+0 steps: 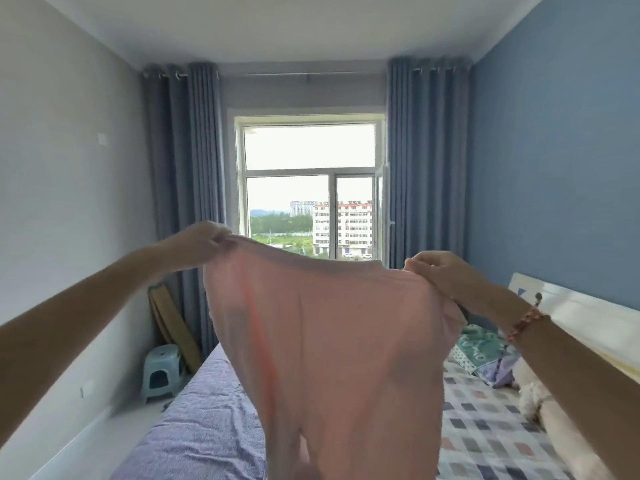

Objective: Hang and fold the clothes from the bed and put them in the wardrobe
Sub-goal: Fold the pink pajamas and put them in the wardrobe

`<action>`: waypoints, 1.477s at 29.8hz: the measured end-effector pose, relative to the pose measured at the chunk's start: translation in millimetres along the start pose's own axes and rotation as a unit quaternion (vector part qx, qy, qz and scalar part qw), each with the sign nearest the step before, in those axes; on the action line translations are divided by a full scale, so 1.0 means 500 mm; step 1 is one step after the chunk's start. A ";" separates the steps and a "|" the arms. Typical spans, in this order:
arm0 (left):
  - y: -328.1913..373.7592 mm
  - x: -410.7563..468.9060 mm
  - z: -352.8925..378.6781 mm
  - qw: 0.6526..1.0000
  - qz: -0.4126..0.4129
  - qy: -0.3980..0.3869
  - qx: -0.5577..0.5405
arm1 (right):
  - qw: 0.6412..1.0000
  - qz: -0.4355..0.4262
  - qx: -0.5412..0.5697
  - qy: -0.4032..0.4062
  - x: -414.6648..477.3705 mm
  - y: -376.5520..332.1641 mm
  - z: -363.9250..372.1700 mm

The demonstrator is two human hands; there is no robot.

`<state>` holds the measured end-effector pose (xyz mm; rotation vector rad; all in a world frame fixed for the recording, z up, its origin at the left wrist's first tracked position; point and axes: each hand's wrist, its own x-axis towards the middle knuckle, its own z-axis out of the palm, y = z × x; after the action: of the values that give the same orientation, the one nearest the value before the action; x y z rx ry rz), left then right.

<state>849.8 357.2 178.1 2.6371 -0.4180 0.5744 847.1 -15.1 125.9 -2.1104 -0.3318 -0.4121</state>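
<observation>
Item: pale pink, thin knit garment (329,341), held up spread above the purple-patterned bed (207,410); your left hand (204,239) and right hand (438,271) each pinch a top corner, fingers clamped on the cloth. Handling, by judgement: light, soft, limp, not slippery. Keep hold at the top edge corners so it hangs flat for folding.
</observation>
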 end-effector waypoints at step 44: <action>0.053 -0.062 0.313 0.923 -0.036 0.014 -0.383 | 0.989 -0.111 0.098 -0.017 0.026 -0.085 0.185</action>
<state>864.4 270.0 42.3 1.8779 -0.4250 0.3257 857.5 86.5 116.0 -1.8972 -0.6054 -0.4549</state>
